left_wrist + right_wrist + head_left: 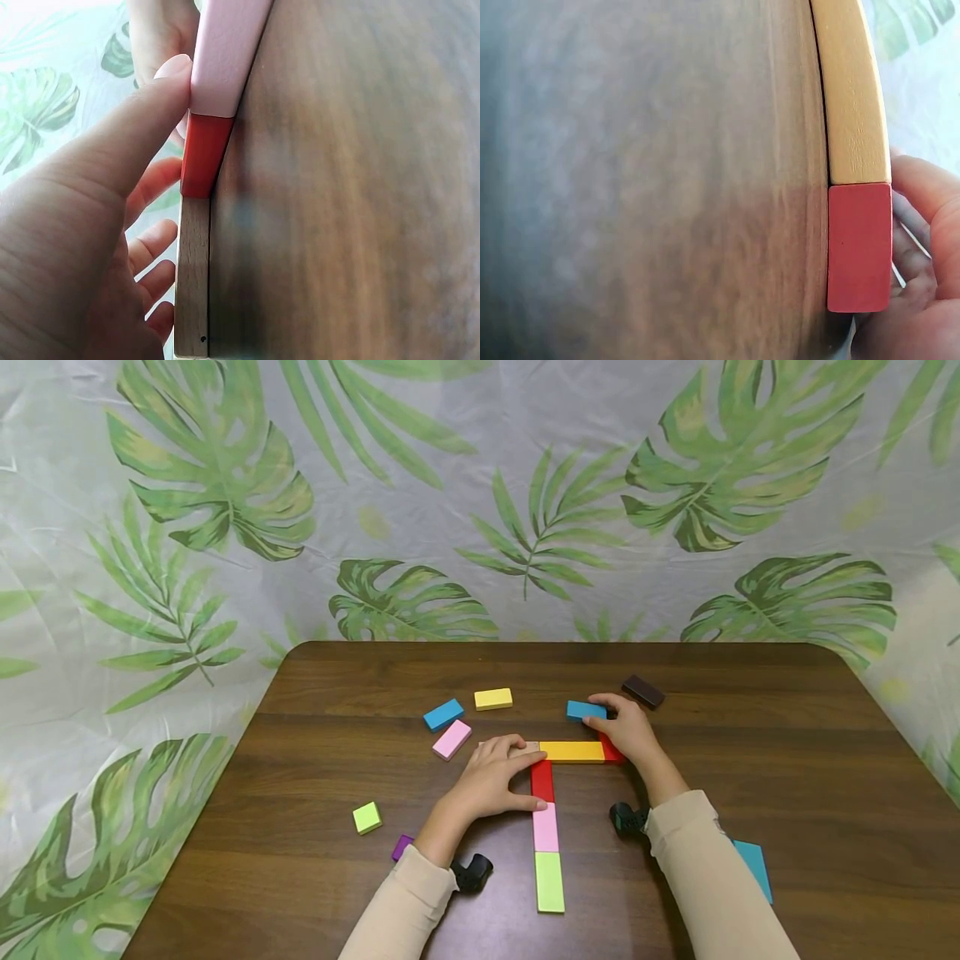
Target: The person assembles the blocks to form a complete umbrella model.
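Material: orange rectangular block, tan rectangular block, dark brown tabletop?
Orange rectangular block: probably painted wood, satin; fine grain-like lines show. Tan rectangular block: likely bare wood, matte; visible grain. Dark brown tabletop: wood or wood-look laminate, soft sheen; grain pattern.

A person's beige-sleeved arms [401, 902] reach from near to far. The left hand [486, 782] is palm down, thumb and forefinger spread apart. The right hand [628, 731], slightly farther away, pinches between thumb and forefinger.

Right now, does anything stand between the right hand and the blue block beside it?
Nothing visible does: the right hand has its thumb and index finger around the right end of the blue block. The red block near the thumb is not between them.
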Action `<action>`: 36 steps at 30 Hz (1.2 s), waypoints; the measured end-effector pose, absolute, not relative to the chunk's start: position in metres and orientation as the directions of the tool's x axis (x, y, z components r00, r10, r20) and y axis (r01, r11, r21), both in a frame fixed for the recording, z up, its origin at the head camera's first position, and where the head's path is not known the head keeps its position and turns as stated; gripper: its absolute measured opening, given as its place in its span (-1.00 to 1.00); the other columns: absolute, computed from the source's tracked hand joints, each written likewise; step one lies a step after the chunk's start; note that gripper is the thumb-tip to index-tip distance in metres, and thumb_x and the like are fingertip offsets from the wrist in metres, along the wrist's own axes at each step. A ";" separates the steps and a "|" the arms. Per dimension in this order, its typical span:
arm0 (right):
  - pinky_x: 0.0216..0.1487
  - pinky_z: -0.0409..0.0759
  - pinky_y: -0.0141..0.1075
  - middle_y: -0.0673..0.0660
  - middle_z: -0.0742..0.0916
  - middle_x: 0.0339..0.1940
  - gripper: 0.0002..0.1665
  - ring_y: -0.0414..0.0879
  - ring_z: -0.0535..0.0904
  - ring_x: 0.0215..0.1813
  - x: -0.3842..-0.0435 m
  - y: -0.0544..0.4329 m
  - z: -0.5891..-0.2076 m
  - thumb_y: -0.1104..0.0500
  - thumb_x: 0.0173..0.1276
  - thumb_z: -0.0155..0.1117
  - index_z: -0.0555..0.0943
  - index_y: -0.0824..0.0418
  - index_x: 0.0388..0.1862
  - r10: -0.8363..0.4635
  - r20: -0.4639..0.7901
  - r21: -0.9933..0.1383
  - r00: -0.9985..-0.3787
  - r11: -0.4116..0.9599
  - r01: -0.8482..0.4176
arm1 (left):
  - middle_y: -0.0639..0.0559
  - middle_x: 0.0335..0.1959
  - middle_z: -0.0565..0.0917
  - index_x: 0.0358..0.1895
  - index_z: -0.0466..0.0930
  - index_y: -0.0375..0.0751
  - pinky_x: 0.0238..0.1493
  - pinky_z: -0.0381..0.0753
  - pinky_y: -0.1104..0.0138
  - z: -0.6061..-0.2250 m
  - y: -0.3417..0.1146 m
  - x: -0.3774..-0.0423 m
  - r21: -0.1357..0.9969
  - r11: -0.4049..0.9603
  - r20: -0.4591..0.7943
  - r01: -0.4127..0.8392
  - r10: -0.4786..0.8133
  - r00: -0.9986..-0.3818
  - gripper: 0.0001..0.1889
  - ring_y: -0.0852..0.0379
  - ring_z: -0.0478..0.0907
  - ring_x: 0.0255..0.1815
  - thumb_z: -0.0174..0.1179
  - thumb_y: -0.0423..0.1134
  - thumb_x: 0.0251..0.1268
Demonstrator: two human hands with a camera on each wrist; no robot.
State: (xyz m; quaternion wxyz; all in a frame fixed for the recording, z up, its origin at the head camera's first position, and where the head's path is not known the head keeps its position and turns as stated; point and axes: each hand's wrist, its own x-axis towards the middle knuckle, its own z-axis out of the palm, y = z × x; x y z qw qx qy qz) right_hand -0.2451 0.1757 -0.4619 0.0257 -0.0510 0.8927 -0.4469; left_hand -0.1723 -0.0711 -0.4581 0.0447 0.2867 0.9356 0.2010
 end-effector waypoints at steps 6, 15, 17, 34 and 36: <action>0.14 0.24 0.02 0.33 0.46 0.13 -0.54 0.18 0.31 0.14 -0.248 0.175 -0.465 0.17 0.22 0.24 0.47 0.29 0.09 -0.080 -0.017 -0.799 -0.997 0.600 -0.035 | 0.11 0.16 0.25 0.26 0.31 0.23 0.24 -0.04 -0.01 -0.459 -0.071 -0.173 0.411 0.755 0.028 0.512 0.550 -0.834 -0.25 0.06 0.06 0.25 0.18 0.33 -0.10; 0.12 0.26 0.01 0.34 0.45 0.12 -0.55 0.19 0.32 0.10 -0.248 0.179 -0.466 0.14 0.24 0.21 0.47 0.32 0.08 -0.049 -0.011 -0.832 -0.999 0.554 -0.018 | 0.11 0.15 0.26 0.25 0.32 0.23 0.23 -0.04 -0.03 -0.459 -0.071 -0.172 0.421 0.751 0.032 0.508 0.548 -0.836 -0.25 0.05 0.06 0.25 0.18 0.33 -0.11; 0.10 0.28 0.00 0.35 0.46 0.10 -0.56 0.19 0.33 0.07 -0.248 0.181 -0.466 0.16 0.26 0.20 0.47 0.33 0.08 -0.054 -0.008 -0.842 -0.998 0.538 -0.023 | 0.11 0.16 0.25 0.26 0.31 0.23 0.24 -0.05 -0.02 -0.459 -0.071 -0.172 0.420 0.753 0.029 0.507 0.547 -0.837 -0.25 0.05 0.06 0.25 0.19 0.33 -0.11; -0.06 0.38 -0.12 0.34 0.54 -0.06 -0.61 0.14 0.38 -0.05 -0.249 0.184 -0.466 0.19 0.26 0.19 0.49 0.37 0.02 -0.062 0.014 -0.847 -0.998 0.529 -0.045 | 0.12 0.16 0.26 0.25 0.31 0.24 0.24 -0.03 -0.01 -0.459 -0.071 -0.173 0.405 0.759 0.031 0.509 0.545 -0.838 -0.26 0.06 0.06 0.25 0.18 0.33 -0.11; -0.07 0.39 -0.13 0.34 0.53 -0.05 -0.61 0.13 0.37 -0.05 -0.248 0.184 -0.466 0.20 0.28 0.17 0.49 0.37 0.03 -0.064 0.007 -0.856 -0.998 0.516 -0.039 | 0.12 0.16 0.26 0.25 0.32 0.24 0.24 -0.03 -0.01 -0.459 -0.071 -0.172 0.405 0.760 0.031 0.509 0.545 -0.838 -0.26 0.06 0.06 0.25 0.18 0.33 -0.11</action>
